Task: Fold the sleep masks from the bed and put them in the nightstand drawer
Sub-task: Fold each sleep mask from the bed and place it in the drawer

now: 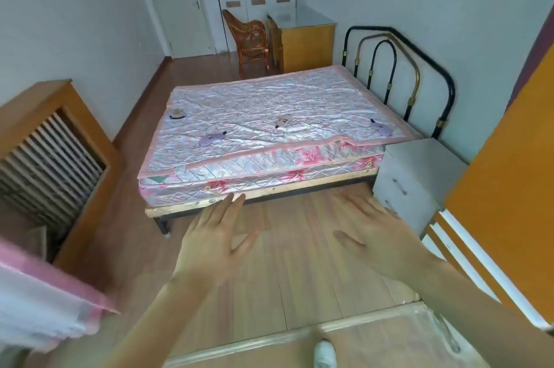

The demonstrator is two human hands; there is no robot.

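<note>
Several sleep masks lie flat on the pink quilted bed [239,97]: a beige one [177,113] at the left edge, a lilac one [212,139] near the front, a pale printed one [284,121] in the middle and a lilac one [380,127] at the right edge. The white nightstand [419,157] stands right of the bed, both drawers closed. My left hand [214,244] and my right hand [371,235] hover over the wooden floor in front of the bed, palms down, fingers spread, holding nothing.
A wooden radiator cover [60,139] stands at the left wall. An orange wardrobe [506,187] fills the right side. A wicker chair [248,40] and a yellow desk [302,37] stand beyond the bed. A black metal headboard [398,61] lines the right wall. Pink fabric [39,301] hangs at lower left.
</note>
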